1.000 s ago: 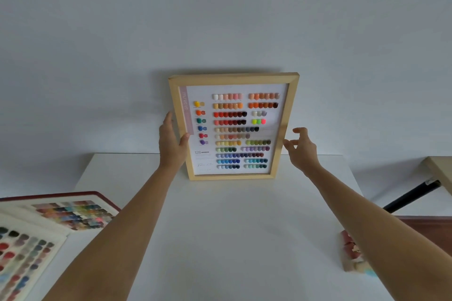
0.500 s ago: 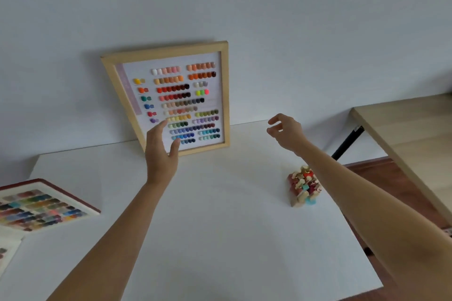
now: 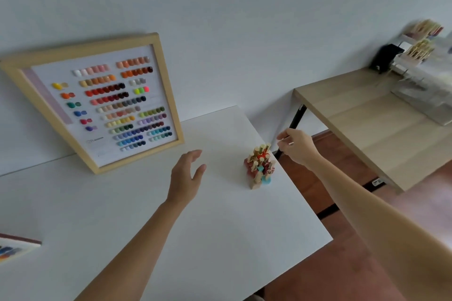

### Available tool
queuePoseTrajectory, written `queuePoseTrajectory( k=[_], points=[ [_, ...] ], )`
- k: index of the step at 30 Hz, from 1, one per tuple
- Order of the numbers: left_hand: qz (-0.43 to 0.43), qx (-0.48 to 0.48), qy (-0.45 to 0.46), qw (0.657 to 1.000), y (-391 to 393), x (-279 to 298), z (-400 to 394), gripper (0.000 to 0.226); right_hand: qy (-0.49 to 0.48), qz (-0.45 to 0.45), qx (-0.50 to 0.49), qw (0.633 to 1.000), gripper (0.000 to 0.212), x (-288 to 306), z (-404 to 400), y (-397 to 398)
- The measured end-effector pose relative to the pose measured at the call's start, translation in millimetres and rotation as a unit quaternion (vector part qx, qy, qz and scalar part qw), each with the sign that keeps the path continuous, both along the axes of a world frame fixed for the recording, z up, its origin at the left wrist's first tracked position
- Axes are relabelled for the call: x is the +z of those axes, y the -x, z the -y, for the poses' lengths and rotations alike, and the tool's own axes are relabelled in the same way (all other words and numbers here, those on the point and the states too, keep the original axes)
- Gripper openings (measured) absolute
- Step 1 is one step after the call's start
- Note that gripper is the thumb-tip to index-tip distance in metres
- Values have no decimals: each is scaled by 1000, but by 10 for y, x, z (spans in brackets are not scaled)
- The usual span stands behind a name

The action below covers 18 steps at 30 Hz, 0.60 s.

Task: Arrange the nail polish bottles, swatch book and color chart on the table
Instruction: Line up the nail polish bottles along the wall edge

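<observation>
A wood-framed color chart [image 3: 102, 102] with rows of nail tips leans against the wall at the back of the white table [image 3: 171, 227]. A cluster of nail polish bottles [image 3: 259, 165] with pale gold caps stands near the table's right edge. My left hand [image 3: 187, 177] hovers open over the table, between the chart and the bottles, holding nothing. My right hand [image 3: 297, 145] hangs just right of the bottles, fingers loosely curled and empty. A corner of the swatch book [image 3: 14, 248] shows at the left edge.
A wooden side table [image 3: 367, 117] stands to the right, carrying clear racks of more bottles [image 3: 420, 56] and a black device [image 3: 385, 57]. Reddish-brown floor [image 3: 342, 264] shows beyond the white table's right edge.
My left hand let go of the chart frame and drew back to the right. My right hand moved toward the bottles. The view swung right, so the chart now sits at the left.
</observation>
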<state>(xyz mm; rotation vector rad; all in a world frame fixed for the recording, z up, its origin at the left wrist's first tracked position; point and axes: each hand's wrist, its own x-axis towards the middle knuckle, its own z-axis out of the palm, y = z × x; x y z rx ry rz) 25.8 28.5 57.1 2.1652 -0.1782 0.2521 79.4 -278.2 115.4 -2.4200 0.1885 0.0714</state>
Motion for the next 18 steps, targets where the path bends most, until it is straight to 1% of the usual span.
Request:
queuePoseTrajectory(
  k=[3,5,10,15,18],
  points=[
    [-21,-28,-9,999,-94,-47,257,36,4,-7,4,1000,11,-130,185,-34],
    [-35,-33,-22,999,-161,-92,433,35,8,-14,30,999,12,-247,283,-112],
    [-91,-18,-56,994,-303,-235,947,37,38,-51,159,985,23,-493,414,-436],
    [-175,-15,-79,981,-489,-333,1376,53,74,-55,266,960,34,-686,442,-747],
    [-199,-5,-92,976,-557,-364,1544,59,97,-54,320,941,36,-796,441,-866]
  ],
)
